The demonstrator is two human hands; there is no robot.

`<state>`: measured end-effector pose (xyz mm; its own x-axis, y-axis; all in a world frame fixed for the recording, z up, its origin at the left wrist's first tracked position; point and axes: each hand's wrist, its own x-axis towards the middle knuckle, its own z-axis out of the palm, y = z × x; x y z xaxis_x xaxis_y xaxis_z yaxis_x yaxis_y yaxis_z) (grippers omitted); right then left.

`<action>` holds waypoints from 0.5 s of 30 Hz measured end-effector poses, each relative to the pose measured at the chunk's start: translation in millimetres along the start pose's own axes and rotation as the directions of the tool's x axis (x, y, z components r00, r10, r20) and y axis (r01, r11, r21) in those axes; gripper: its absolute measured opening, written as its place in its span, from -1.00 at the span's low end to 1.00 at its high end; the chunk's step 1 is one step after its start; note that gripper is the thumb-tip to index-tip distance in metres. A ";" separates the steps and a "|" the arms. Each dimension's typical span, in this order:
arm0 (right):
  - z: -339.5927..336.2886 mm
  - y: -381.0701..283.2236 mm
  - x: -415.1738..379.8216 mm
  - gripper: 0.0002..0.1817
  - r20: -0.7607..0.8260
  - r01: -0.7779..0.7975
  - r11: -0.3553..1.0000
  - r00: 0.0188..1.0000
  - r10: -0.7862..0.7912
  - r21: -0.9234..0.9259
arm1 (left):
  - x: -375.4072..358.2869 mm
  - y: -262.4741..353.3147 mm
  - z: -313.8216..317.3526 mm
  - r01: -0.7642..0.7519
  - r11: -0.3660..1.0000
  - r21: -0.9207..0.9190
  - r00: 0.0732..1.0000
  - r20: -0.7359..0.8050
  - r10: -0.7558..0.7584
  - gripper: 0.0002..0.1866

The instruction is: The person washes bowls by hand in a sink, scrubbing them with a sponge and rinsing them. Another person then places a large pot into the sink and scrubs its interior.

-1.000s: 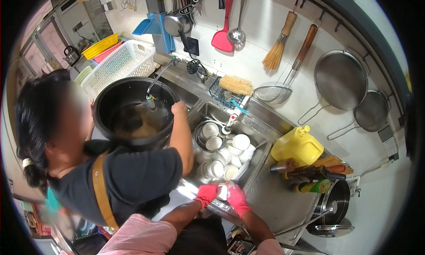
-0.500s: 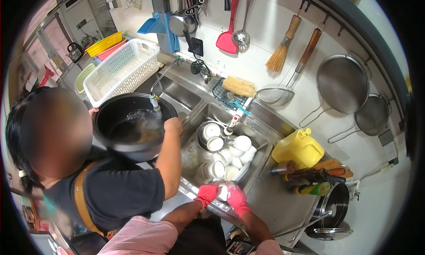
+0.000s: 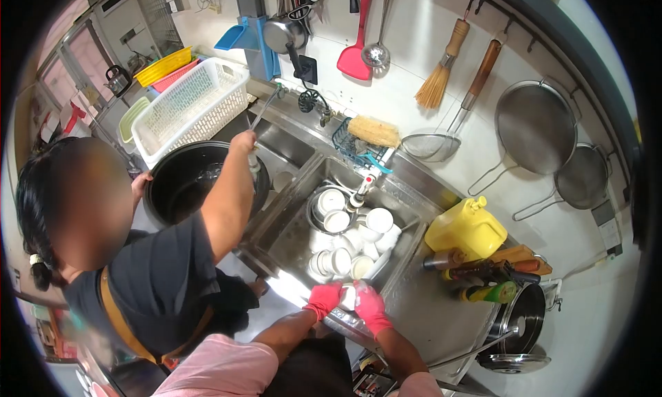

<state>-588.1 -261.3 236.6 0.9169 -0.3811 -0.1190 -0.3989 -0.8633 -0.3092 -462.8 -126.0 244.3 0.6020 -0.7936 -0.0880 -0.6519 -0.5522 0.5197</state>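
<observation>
Left hand (image 3: 323,300) and right hand (image 3: 369,306), pink-gloved, still clasping a small white cup (image 3: 347,298) at the sink (image 3: 289,224) rim; beside them, co-worker's arm (image 3: 227,190) newly raised toward the faucet (image 3: 265,107)

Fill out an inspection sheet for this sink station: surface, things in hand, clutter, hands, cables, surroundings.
Surface: steel sink and wet steel counter.
Things in hand: small white cup held over the sink's near edge; white cups and bowls piled in the basin.
Clutter: yellow jug, bottles, pot with lid.
Hands: left hand and right hand, both in pink gloves, grip the cup.
Cables: coiled black cord at the wall.
Surroundings: co-worker reaching to the tap hose above a black pot; white basket; utensils and strainers hang on the wall.
</observation>
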 end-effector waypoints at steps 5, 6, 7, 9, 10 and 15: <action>-5.8 -2.4 -0.4 -0.56 0.030 -0.026 1.000 0.999 0.026 0.007 | 1.8 -2.5 5.0 -0.014 1.000 0.022 1.000 0.001 0.014 -0.70; -6.1 -3.1 -0.1 -0.58 0.039 -0.035 0.999 0.999 0.035 0.005 | 1.7 -2.2 4.6 -0.019 1.000 0.018 1.000 -0.004 0.019 -0.70; -6.3 -3.4 0.2 -0.58 0.040 -0.035 0.999 0.999 0.034 0.009 | 1.8 -1.9 4.4 -0.022 1.000 0.020 1.000 -0.004 0.022 -0.70; -7.3 -3.8 0.3 -0.57 0.043 -0.033 0.999 0.999 0.032 0.015 | 2.2 -1.5 4.7 -0.027 0.999 0.029 1.000 0.002 0.027 -0.71; -7.5 -3.8 0.1 -0.57 0.034 -0.029 0.999 0.999 0.028 0.018 | 2.5 -2.3 5.8 -0.025 0.999 0.030 1.000 0.007 0.024 -0.70; -6.8 -3.5 0.1 -0.58 0.043 -0.026 1.000 0.999 0.025 0.004 | 3.1 -3.9 9.4 -0.008 1.000 0.027 1.000 0.013 0.008 -0.69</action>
<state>-586.7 -260.5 244.1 0.9062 -0.3883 -0.1675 -0.4223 -0.8519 -0.3099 -462.8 -128.7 234.1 0.5908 -0.8012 -0.0949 -0.6692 -0.5523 0.4971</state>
